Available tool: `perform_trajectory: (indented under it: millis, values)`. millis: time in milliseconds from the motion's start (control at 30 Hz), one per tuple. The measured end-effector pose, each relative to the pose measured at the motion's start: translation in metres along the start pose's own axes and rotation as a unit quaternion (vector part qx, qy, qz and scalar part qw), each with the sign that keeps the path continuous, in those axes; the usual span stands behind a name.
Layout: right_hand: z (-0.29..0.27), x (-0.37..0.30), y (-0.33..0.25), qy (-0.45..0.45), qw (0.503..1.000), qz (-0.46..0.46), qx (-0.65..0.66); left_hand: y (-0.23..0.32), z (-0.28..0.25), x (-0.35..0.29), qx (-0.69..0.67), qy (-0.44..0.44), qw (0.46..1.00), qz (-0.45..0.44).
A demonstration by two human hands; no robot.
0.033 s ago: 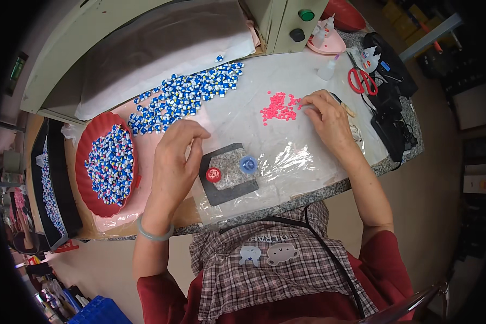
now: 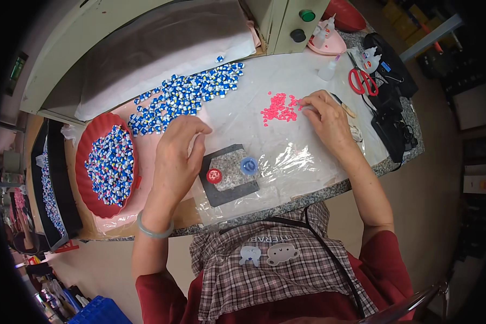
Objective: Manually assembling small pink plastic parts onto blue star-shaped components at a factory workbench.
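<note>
My left hand (image 2: 176, 148) hovers left of the dark square pad (image 2: 229, 197), thumb and forefinger apart with nothing visible between them. On the pad sit a small round red lid-like dish (image 2: 214, 176) and a blue one (image 2: 248, 166). My right hand (image 2: 329, 120) is at the right edge of a loose spread of small pink pieces (image 2: 279, 107). Its curled forefinger reaches the outermost pieces, and the thumb sits a little apart below. Beyond my left hand lies a heap of small blue-and-white pieces (image 2: 186, 92).
A red scalloped tray (image 2: 86, 191) of blue-and-white pieces stands at left. Red-handled scissors (image 2: 363, 82), a small white squeeze bottle (image 2: 328, 70) and black cables and adapters (image 2: 390, 127) lie at right. A cabinet with a green button (image 2: 306, 15) borders the back.
My left thumb and forefinger have parted slightly, and that hand has shifted a little. My right hand has stayed almost still at the pink pieces.
</note>
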State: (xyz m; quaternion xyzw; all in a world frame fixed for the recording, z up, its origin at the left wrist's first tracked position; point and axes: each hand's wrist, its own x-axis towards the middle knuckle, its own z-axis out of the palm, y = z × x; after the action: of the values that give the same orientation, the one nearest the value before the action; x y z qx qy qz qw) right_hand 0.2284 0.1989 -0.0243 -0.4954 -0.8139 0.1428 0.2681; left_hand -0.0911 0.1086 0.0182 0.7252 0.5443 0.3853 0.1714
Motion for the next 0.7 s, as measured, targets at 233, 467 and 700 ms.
perform_trajectory:
  millis: [233, 467, 700]
  values:
    - [0.014, 0.015, 0.002, 0.056, 0.994, -0.065, -0.067, -0.026, 0.033, 0.065, 0.158, 0.046, 0.979, 0.117]
    - [0.017, 0.015, -0.013, -0.029, 0.994, -0.106, -0.009, -0.052, 0.077, 0.106, 0.237, 0.044, 0.959, 0.152]
    - [-0.009, 0.002, -0.004, -0.056, 0.994, -0.057, 0.076, -0.055, 0.073, 0.098, 0.212, -0.036, 0.968, 0.131]
